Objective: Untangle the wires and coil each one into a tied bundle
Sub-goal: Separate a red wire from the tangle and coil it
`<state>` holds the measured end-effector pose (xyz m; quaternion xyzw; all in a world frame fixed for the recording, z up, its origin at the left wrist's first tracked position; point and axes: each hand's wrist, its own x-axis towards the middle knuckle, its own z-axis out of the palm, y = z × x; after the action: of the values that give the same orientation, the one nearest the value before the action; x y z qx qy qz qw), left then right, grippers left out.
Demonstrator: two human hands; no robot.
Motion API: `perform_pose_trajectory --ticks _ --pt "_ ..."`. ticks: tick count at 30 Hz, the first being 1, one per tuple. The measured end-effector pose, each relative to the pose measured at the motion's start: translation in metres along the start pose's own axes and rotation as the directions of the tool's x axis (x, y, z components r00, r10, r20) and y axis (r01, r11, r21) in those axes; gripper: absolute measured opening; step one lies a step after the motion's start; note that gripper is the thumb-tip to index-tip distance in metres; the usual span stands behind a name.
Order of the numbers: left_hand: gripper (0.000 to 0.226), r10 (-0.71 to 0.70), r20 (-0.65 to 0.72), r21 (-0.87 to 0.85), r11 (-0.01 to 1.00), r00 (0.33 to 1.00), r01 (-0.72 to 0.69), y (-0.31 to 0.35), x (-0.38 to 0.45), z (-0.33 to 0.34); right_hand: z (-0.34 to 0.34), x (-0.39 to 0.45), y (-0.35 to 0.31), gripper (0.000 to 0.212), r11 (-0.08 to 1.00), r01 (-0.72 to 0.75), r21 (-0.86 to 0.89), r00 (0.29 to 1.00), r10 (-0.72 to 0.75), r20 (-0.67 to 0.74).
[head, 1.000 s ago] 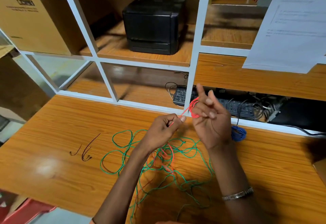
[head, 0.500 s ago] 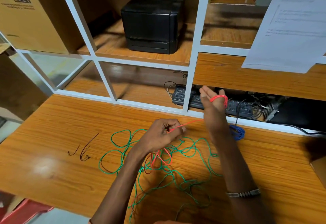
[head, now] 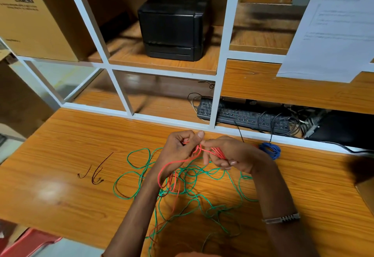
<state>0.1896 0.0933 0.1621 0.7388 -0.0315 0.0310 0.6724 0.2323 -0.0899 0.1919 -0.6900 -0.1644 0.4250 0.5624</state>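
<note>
Red wire [head: 217, 152]: coiled in closed right hand [head: 232, 155], left hand [head: 178, 149] pinching strand; hands now closer

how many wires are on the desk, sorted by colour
Red wire: 1, held in both hands
Green wire: 1, loose tangle as far as I can tell
Blue wire: 1, coiled
Total: 3

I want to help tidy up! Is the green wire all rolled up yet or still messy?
Still messy. The green wire lies spread in loose, crossing loops on the desk, not coiled or tied.
</note>
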Motion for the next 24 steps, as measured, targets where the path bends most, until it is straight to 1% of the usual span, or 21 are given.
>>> perform_pose_trajectory --ticks 2,4,6,8,10,12,13,14,17,21,24 --pt "0.055 -0.066 -0.030 -0.068 0.996 0.997 0.064 0.001 0.004 -0.008 -0.001 -0.004 0.004 0.033 0.995 0.039 0.093 0.997 -0.045 0.070" --pt "0.062 -0.134 -0.024 -0.117 0.985 0.991 0.130 0.001 0.007 -0.014 -0.002 -0.004 0.009 0.026 0.987 0.056 0.151 0.996 -0.066 0.065" --pt "0.066 -0.162 0.001 -0.102 0.982 0.987 0.161 -0.001 0.009 -0.016 -0.005 -0.003 0.012 0.025 0.984 0.061 0.169 0.998 -0.058 -0.021" --pt "0.067 -0.175 0.009 -0.061 0.983 0.985 0.175 -0.006 0.009 -0.019 -0.009 -0.003 0.011 0.025 0.981 0.080 0.175 0.990 -0.058 -0.130" --pt "0.055 -0.152 0.061 -0.054 0.986 0.987 0.155 -0.013 0.009 -0.023 -0.012 -0.004 0.009 0.026 0.977 0.109 0.181 0.972 -0.066 -0.225" --pt "0.035 -0.076 0.157 -0.008 0.997 0.985 0.078 -0.015 0.006 -0.021 -0.011 -0.003 0.009 0.022 0.976 0.135 0.169 0.948 -0.078 -0.309" --pt "0.026 -0.032 0.190 0.013 0.999 0.981 0.031 -0.015 0.005 -0.018 -0.010 -0.002 0.010 0.020 0.974 0.149 0.169 0.937 -0.084 -0.340" --pt "0.023 0.002 0.194 0.020 1.000 0.981 -0.006 -0.014 0.005 -0.016 -0.010 -0.001 0.011 0.019 0.972 0.163 0.170 0.931 -0.094 -0.354" --pt "0.018 0.079 0.094 0.068 0.994 0.992 -0.086 -0.018 0.007 -0.013 -0.011 -0.001 0.013 0.023 0.969 0.187 0.160 0.933 -0.124 -0.339" --pt "0.013 0.114 0.009 0.131 0.985 0.993 -0.114 -0.021 0.008 -0.017 -0.013 -0.007 0.013 0.027 0.976 0.144 0.163 0.955 -0.094 -0.280" --pt "0.010 0.089 -0.024 0.077 0.993 0.996 -0.087 -0.016 0.007 -0.019 -0.014 -0.009 0.014 0.033 0.991 0.087 0.105 0.966 -0.058 -0.253"
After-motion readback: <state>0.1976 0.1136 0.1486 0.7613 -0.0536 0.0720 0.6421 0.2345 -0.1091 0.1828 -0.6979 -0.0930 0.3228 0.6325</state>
